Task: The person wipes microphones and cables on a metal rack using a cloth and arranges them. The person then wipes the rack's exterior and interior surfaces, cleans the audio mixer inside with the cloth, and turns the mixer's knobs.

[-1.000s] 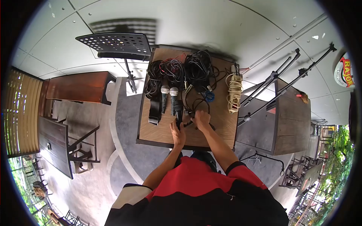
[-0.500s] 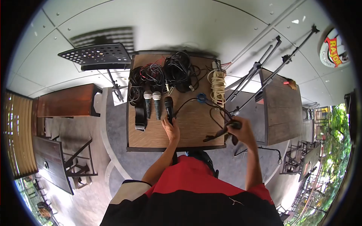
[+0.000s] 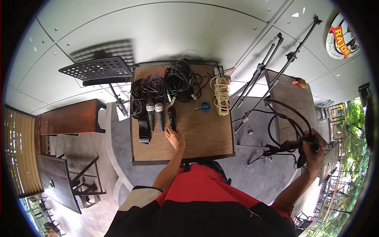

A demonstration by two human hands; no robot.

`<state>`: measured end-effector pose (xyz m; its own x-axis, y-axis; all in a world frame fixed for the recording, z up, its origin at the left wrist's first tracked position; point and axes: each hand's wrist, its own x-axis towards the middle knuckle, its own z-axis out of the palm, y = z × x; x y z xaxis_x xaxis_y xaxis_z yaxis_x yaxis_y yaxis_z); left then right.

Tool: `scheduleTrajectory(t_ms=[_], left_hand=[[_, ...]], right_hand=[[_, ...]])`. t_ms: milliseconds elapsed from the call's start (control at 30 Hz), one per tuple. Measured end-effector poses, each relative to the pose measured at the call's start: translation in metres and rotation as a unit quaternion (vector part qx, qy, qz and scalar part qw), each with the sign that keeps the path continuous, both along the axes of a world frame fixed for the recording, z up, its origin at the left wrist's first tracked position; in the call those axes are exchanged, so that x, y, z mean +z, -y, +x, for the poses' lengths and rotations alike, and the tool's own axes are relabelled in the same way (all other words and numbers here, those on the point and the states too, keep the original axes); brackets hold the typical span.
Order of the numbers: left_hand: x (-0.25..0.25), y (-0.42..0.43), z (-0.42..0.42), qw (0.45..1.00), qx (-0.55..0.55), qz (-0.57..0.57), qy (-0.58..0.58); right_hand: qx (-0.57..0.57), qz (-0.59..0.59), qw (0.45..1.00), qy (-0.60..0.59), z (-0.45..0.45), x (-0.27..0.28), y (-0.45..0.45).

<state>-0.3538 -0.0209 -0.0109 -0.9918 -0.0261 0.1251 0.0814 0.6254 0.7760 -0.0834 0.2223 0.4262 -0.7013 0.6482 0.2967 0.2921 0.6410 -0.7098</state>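
My left hand (image 3: 175, 138) is closed on the lower end of a black microphone (image 3: 171, 116) lying on the wooden table (image 3: 189, 146). Two microphones with silver heads (image 3: 158, 114) lie side by side to its left, next to a black strap (image 3: 144, 130). Out to the right, past the table edge, my right hand (image 3: 314, 148) grips a looped black cable (image 3: 290, 114) with dark pieces hanging from it. Black cable coils (image 3: 177, 79) and a red-black coil (image 3: 154, 87) rest at the back of the table.
A power strip wrapped in cream cord (image 3: 222, 96) and a small blue cable (image 3: 205, 106) are on the table's right side. Microphone stands (image 3: 258, 73) lean at the right by another table (image 3: 292, 94). A music stand (image 3: 96, 71) is at the left.
My right hand has lifted the black cable off the table and carried it far to the right. The black microphone now lies apart from it, with my left hand still at its lower end.
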Motion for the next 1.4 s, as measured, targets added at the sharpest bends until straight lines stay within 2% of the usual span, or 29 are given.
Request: scheduleTrajectory(t_ms=[167,233,333,400,433,500,533,600,667,700,767,800,833,867,900,933,967,1033,1067,1100,1133,1167,1200,1233,1267,1300,1333,1367,1400], left_hand=[[-0.006,-0.008,-0.009,0.998,0.045,-0.031,0.026],[-0.004,-0.013,-0.009,0.986,0.109,-0.08,0.101],[0.001,-0.015,-0.006,0.984,0.123,-0.097,0.089],[0.005,-0.017,0.001,0.982,0.125,-0.121,0.075],[0.006,-0.017,0.004,0.979,0.126,-0.146,0.061],[0.006,-0.017,0.008,0.977,0.111,-0.17,0.063],[0.005,-0.015,0.011,0.974,0.093,-0.193,0.069],[0.01,-0.006,0.015,0.978,0.066,-0.188,0.065],[0.03,-0.001,0.016,0.989,0.031,-0.146,0.005],[0.029,-0.002,0.013,0.989,0.033,-0.138,0.043],[0.05,-0.001,-0.003,0.992,-0.029,-0.002,-0.12],[0.074,-0.005,-0.008,0.989,-0.065,0.076,-0.109],[0.101,-0.011,-0.013,0.988,-0.073,0.077,-0.11],[0.128,-0.016,-0.018,0.965,-0.191,0.18,-0.009],[0.154,-0.02,-0.021,0.909,-0.3,0.276,0.092],[0.179,-0.023,-0.022,0.907,-0.303,0.277,0.09],[0.205,-0.025,-0.023,0.866,-0.403,0.246,0.164],[0.235,-0.029,-0.023,0.741,-0.578,0.167,0.3],[0.225,-0.029,-0.024,0.74,-0.581,0.167,0.296],[0.205,-0.028,-0.027,0.715,-0.597,0.19,0.31],[0.203,-0.026,-0.028,0.689,-0.613,0.211,0.325],[0.2,-0.021,-0.029,0.687,-0.615,0.208,0.325],[0.212,-0.015,-0.028,0.695,-0.595,0.228,0.334],[0.222,-0.01,-0.025,0.702,-0.572,0.249,0.342],[0.232,-0.01,-0.021,0.702,-0.572,0.248,0.345],[0.241,-0.012,-0.014,0.685,-0.514,0.32,0.404],[0.245,-0.014,-0.011,0.661,-0.45,0.388,0.458],[0.243,-0.015,-0.015,0.662,-0.449,0.388,0.457],[0.24,-0.016,-0.02,0.637,-0.475,0.387,0.469]], right_hand=[[-0.003,0.013,1.0,-0.019,0.001,0.001,0.003],[-0.012,0.02,0.999,-0.045,0.001,-0.002,0.003],[-0.044,0.019,0.996,-0.079,0.003,-0.003,0.003],[-0.047,-0.051,0.996,-0.049,0.0,0.0,0.005],[-0.045,-0.052,0.996,-0.052,-0.002,-0.005,0.006],[-0.014,0.019,0.995,-0.102,-0.004,-0.02,0.005],[0.008,0.009,0.998,-0.063,-0.005,-0.02,0.001],[0.025,-0.01,0.997,-0.068,-0.009,-0.024,0.005],[0.063,-0.036,0.994,-0.078,-0.016,-0.023,0.012],[0.083,-0.047,0.992,-0.084,-0.021,-0.024,0.015],[0.095,-0.067,0.986,-0.122,-0.031,-0.029,0.025],[0.112,-0.086,0.981,-0.129,-0.036,-0.029,0.027],[0.142,-0.079,0.979,-0.121,-0.04,-0.029,0.027],[0.172,-0.098,0.975,-0.101,-0.045,-0.026,0.024],[0.204,-0.115,0.969,-0.081,-0.051,-0.022,0.023],[0.187,-0.152,0.954,-0.177,-0.059,-0.029,0.031],[0.186,-0.148,0.955,-0.179,-0.064,-0.032,0.031],[0.259,-0.104,0.939,-0.2,-0.075,-0.031,0.027],[0.227,-0.104,0.945,-0.21,-0.079,-0.029,0.032],[0.226,-0.101,0.945,-0.213,-0.078,-0.024,0.031],[0.251,-0.02,0.957,-0.144,-0.079,-0.018,0.029],[0.273,0.058,0.958,-0.073,-0.079,-0.013,0.028],[0.256,0.03,0.966,0.01,-0.079,-0.009,0.029],[0.254,0.027,0.967,0.011,-0.079,-0.01,0.034],[0.247,0.077,0.964,0.064,-0.08,-0.011,0.04],[0.239,0.126,0.955,0.118,-0.08,-0.013,0.046],[0.252,0.174,0.945,0.119,-0.082,-0.022,0.049],[0.254,0.173,0.944,0.118,-0.083,-0.028,0.052],[0.26,0.204,0.936,0.117,-0.084,-0.033,0.055]])
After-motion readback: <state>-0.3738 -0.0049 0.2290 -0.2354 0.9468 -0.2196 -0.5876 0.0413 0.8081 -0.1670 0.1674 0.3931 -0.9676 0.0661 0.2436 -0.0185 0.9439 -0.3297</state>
